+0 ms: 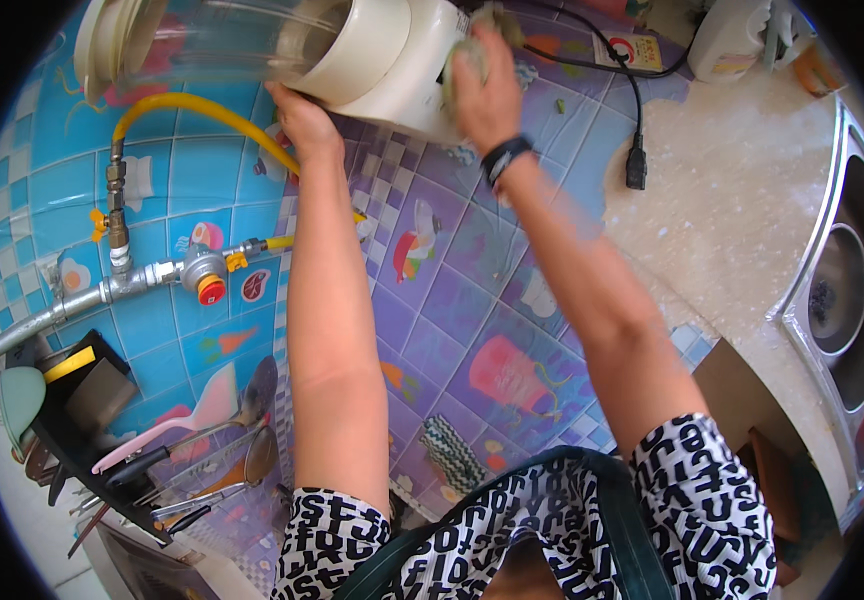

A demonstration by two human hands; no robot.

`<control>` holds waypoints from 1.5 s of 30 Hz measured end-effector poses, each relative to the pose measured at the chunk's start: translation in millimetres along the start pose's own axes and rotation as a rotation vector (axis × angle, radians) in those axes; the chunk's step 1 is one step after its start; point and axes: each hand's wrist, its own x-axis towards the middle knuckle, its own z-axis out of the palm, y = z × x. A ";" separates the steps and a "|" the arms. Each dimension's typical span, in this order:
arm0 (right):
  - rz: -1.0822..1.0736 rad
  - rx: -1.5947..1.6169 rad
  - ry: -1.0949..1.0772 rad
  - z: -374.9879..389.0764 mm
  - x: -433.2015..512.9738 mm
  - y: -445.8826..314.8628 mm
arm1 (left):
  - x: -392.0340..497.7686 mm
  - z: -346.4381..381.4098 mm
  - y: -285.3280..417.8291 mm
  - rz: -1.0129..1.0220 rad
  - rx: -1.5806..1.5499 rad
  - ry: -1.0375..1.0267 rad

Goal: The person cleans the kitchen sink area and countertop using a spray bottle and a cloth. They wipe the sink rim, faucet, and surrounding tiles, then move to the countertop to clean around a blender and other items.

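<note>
A blender lies tilted on its side at the top of the view, with a white motor base (391,82), a clear jug (214,45) and a cream lid (94,49) at its left end. My left hand (308,124) holds it from below, near where jug and base meet; some fingers are hidden behind it. Against the bottom of the base, my right hand (496,97) presses a greenish cloth or sponge (466,75). That hand is slightly blurred and wears a dark wristband (505,157).
A black cord with a plug (635,169) hangs over the beige countertop (717,187). White bottles (728,37) stand at upper right, near a steel sink (837,285). Left are a yellow gas hose (192,103), a metal pipe with valves (139,281) and a utensil rack (94,465).
</note>
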 end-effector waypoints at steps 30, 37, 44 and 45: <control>0.628 -0.059 -0.968 -78.4 -40.3 -107.6 | -233.7 -8.2 -42.7 -0.097 -0.023 0.409; 0.098 -0.151 -0.572 -24.6 70.9 -64.6 | -83.4 14.1 -22.5 0.358 -0.240 0.670; 0.253 0.081 -0.706 -9.5 68.0 -45.6 | -69.7 40.5 -83.6 0.126 -0.168 0.759; 0.255 0.074 -0.707 -10.8 70.6 -44.7 | -80.5 39.6 -98.9 0.048 -0.179 0.746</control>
